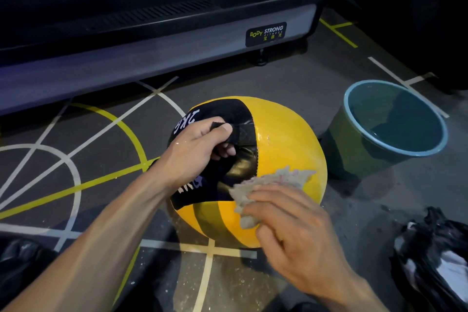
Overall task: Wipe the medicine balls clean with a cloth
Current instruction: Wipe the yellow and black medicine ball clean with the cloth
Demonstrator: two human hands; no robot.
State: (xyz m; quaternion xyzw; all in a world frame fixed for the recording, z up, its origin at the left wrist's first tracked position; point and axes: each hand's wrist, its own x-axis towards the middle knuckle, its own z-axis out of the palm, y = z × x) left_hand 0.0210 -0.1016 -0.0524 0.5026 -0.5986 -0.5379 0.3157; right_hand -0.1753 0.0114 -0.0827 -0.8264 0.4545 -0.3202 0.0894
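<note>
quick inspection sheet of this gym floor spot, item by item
surface: grey floor with white and yellow painted lines, pale specks near the ball.
job's things: yellow and black medicine ball on the floor; pale cloth pressed on its near side.
clutter: bucket holding water to the right of the ball; black bag at lower right.
hands: left hand grips the ball's black strap; right hand holds the cloth.
cables: nothing seen.
surroundings: dark exercise machine base labelled BODY STRONG behind the ball.
</note>
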